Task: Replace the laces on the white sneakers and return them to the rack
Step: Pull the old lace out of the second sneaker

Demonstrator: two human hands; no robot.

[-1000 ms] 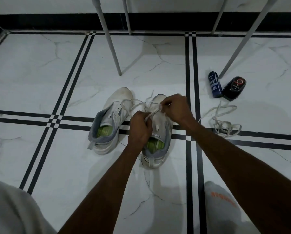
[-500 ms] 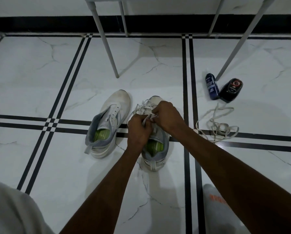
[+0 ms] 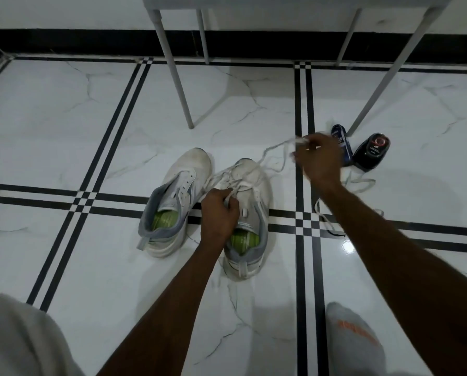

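Left of the laced sneaker [image 3: 250,213], the other sneaker [image 3: 178,196] is lying unlaced. The left hand [image 3: 219,213] is pinching the lace [image 3: 274,147] over that sneaker's tongue. Right of it, the right hand [image 3: 319,156] is gripping the lace's end, raised near two bottles [image 3: 370,151].

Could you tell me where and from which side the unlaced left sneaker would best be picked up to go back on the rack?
Probably by the grey heel collar of the left sneaker, coming from above and from the near side. The shoe lies sole down with its heel toward the person and its mouth open, so fingers can hook inside over the green insole while the thumb pinches the outside.
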